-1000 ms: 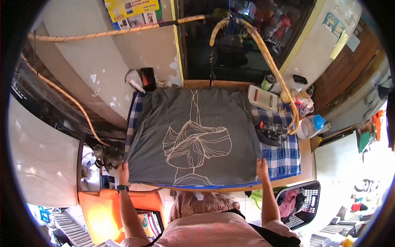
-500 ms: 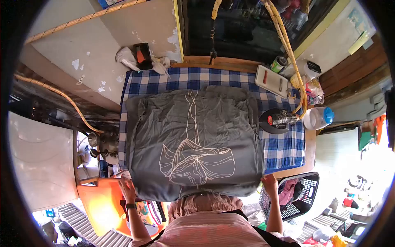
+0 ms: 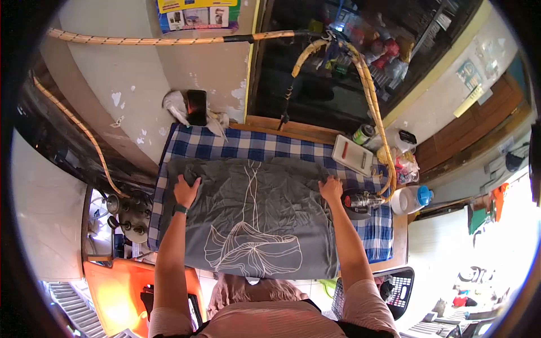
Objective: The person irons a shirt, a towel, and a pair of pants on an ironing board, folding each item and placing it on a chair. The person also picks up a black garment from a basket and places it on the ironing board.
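A wrinkled dark grey cloth [image 3: 270, 208] with a white line drawing, perhaps a garment, lies spread over the blue checked table cover [image 3: 211, 142]. My left hand [image 3: 186, 192] rests on its upper left part, thumb and fingers spread apart. At its upper right edge, my right hand [image 3: 331, 190] has its fingers curled together on the fabric. Just right of that hand, a steam iron [image 3: 360, 201] with a dark base and a clear body sits on the cover. A cord wrapped in yellowish sleeve [image 3: 372, 98] runs down to it.
A white tray [image 3: 350, 156] holding a red stick-like item, a can [image 3: 363, 134] and a blue-lidded container [image 3: 414, 198] line the right side. A phone [image 3: 196, 107] lies at the back left. An orange chair [image 3: 115, 298] and a dark basket [image 3: 403, 293] flank me.
Both hands have moved from the cloth's near corners forward to its far part. The right hand's fingers are now on the upper right edge. The camera view has shifted.
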Action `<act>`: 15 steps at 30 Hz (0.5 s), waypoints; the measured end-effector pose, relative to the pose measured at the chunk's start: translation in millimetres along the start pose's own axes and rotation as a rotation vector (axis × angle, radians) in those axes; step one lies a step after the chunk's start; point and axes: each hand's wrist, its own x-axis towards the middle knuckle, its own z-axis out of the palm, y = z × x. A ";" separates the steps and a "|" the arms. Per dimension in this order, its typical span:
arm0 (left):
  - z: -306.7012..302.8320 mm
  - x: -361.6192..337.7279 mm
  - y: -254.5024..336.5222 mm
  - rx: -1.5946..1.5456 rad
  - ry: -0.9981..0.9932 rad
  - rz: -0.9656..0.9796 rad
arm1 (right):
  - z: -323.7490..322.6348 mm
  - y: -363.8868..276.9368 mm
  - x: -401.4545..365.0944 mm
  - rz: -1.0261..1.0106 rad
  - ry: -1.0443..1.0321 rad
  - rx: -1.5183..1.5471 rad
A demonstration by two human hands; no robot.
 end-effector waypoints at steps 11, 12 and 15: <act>-20.2 58.0 -23.9 0.100 -0.023 -0.006 | 28.4 -8.8 26.5 0.003 0.023 0.578; -23.4 56.5 -18.4 0.176 -0.068 -0.006 | 33.3 -9.0 25.1 -0.070 0.177 0.486; -28.9 59.1 -30.6 0.132 -0.021 0.215 | 42.4 -7.4 24.0 -0.065 0.358 0.393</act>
